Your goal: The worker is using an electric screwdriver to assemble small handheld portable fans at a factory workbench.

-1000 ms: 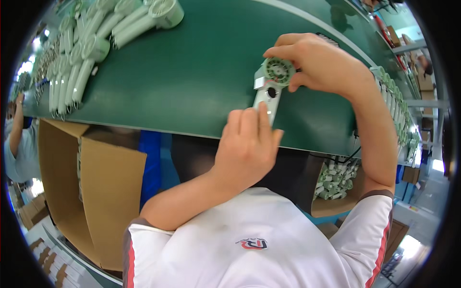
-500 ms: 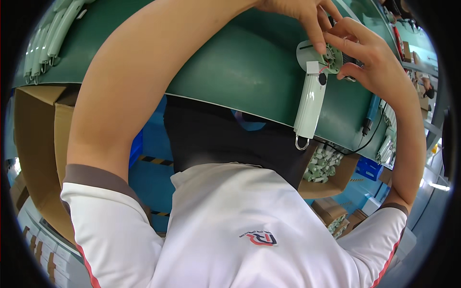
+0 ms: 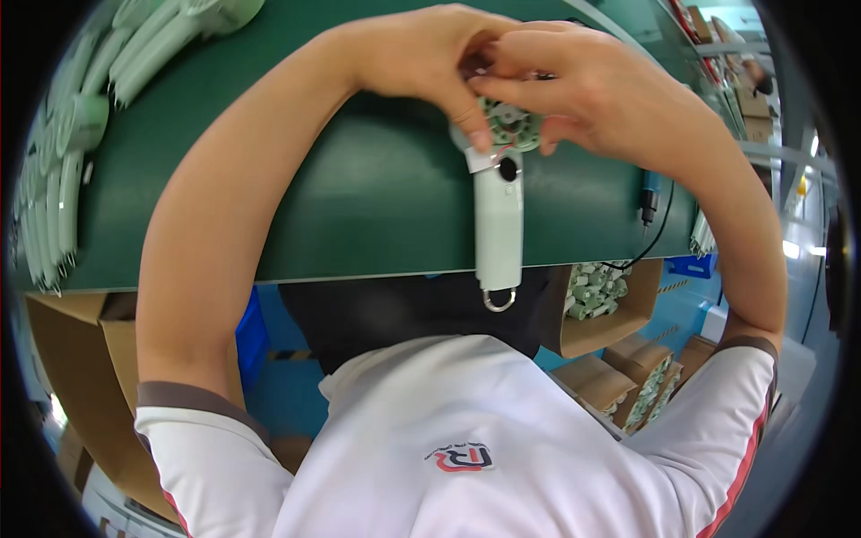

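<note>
The long, smooth green worktable (image 3: 377, 206) takes up most of what I see, and up against its front edge is a person in a white short-sleeved shirt (image 3: 421, 394) with brown cuffs and red side stripes. Below the table on the person's left is a big open brown cardboard box (image 3: 134, 386); on the right, a smaller brown cardboard box (image 3: 641, 309) is heaped with pale green and white plastic parts (image 3: 595, 291). A crowd of pale green plastic handheld fans (image 3: 81, 125) lies on the table's far left. Both arms curve inward so that the hands meet over one pale green handheld fan with a straight plastic handle (image 3: 499, 224), in front of the person, its handle pointing back toward the body and its end reaching past the table's edge. The right hand (image 3: 583, 90) grasps the fan's round head, its fingers curled over the top and its thumb at the right side. The left hand (image 3: 430, 67) has its thumb on the head's left side; its fingertips are hidden, so I cannot tell whether they close on anything. To the right lies a slim blue-and-black electric screwdriver (image 3: 648, 202) with a black cord. Smaller still are the open round head (image 3: 513, 124) showing its inner ribs, the bent metal loop (image 3: 500, 305) at the handle's end, the small white square piece (image 3: 482, 161) near the left thumb, and the black oval spot (image 3: 508, 169) on the handle.
</note>
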`<state>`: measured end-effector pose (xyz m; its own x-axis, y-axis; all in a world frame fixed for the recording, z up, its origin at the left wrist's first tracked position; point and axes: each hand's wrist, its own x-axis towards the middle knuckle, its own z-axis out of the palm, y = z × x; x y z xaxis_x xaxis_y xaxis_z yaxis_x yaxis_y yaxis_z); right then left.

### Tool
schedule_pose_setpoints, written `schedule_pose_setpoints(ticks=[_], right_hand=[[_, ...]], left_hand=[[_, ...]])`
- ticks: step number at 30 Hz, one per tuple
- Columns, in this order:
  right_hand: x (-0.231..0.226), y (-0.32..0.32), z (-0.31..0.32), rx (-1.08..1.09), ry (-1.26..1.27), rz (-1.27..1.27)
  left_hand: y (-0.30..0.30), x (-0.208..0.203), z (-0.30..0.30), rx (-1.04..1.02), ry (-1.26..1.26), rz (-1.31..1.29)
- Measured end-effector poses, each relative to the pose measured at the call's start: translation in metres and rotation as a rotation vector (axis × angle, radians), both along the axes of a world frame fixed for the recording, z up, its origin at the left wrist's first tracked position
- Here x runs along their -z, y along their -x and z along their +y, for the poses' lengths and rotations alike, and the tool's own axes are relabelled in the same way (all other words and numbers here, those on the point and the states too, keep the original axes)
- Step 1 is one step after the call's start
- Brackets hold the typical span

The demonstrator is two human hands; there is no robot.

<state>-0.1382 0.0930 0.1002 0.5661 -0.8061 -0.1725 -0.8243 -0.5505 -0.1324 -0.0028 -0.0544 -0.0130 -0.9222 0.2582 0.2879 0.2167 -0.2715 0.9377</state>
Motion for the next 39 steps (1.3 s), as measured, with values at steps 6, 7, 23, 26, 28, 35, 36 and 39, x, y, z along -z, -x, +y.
schedule_pose_setpoints(ticks=[6,7,23,26,28,35,36,39], right_hand=[[0.012,0.015,0.022,-0.020,0.210,-0.034],[0.015,0.014,0.030,-0.001,0.286,-0.062],[0.098,0.124,0.186,1.614,0.369,0.253],[0.091,0.132,0.184,1.698,0.247,0.067],[0.084,0.124,0.190,1.771,0.355,-0.378],[0.031,0.096,0.142,1.010,0.827,-1.763],[0.019,0.090,0.125,1.009,0.821,-1.766],[0.000,0.088,0.092,0.935,1.088,-1.706]], left_hand=[[0.002,-0.001,0.006,-0.167,0.236,-0.024],[0.000,0.000,0.005,-0.171,0.230,-0.023],[-0.001,-0.012,0.007,-0.168,0.367,-0.133],[0.002,-0.018,0.008,-0.158,0.396,-0.147],[0.007,-0.020,0.009,-0.157,0.411,-0.155],[0.010,-0.012,0.013,-0.175,0.431,-0.139],[0.010,-0.015,0.014,-0.180,0.439,-0.148],[0.012,-0.015,0.017,-0.196,0.441,-0.116]])
